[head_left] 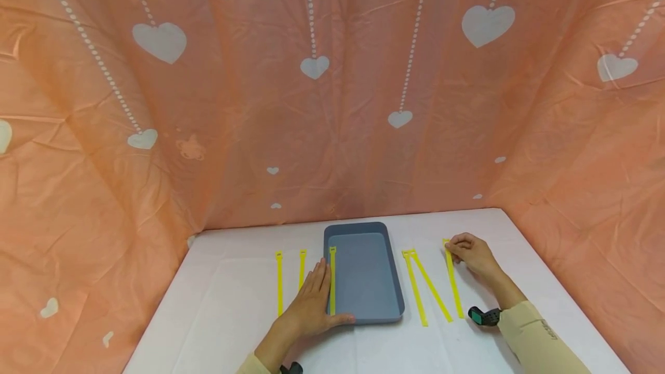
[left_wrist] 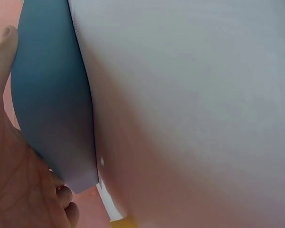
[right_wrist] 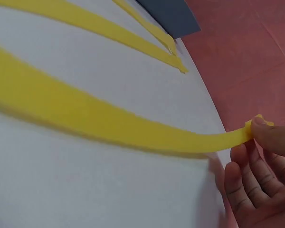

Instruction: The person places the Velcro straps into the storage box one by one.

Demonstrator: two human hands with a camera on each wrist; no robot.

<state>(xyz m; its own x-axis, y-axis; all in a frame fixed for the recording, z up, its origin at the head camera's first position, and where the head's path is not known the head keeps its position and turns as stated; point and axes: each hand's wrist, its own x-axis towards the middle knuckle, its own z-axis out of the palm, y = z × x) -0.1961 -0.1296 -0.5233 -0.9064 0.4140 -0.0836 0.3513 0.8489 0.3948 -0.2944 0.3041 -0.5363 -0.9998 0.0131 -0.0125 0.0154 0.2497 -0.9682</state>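
Note:
My right hand (head_left: 473, 254) pinches the slotted end of a yellow cable strap (head_left: 454, 284) between thumb and fingers. In the right wrist view, that strap (right_wrist: 99, 123) bows up towards the thumb, its pinched end raised. My left hand (head_left: 307, 302) lies along the left side of a blue-grey rectangular tray (head_left: 366, 276), fingers straight and thumb at the front corner. One yellow strap (head_left: 332, 287) lies lengthwise inside the tray by its left wall. The left wrist view has the palm beside the tray's outer wall (left_wrist: 52, 95).
Left of the tray lie two more straps, an outer strap (head_left: 279, 284) and one (head_left: 302, 264) partly behind my left hand. Right of it, two straps (head_left: 415, 293) form a narrow V. All this is on a white-covered table (head_left: 223, 293), with a pink heart-patterned curtain (head_left: 337, 149) around it.

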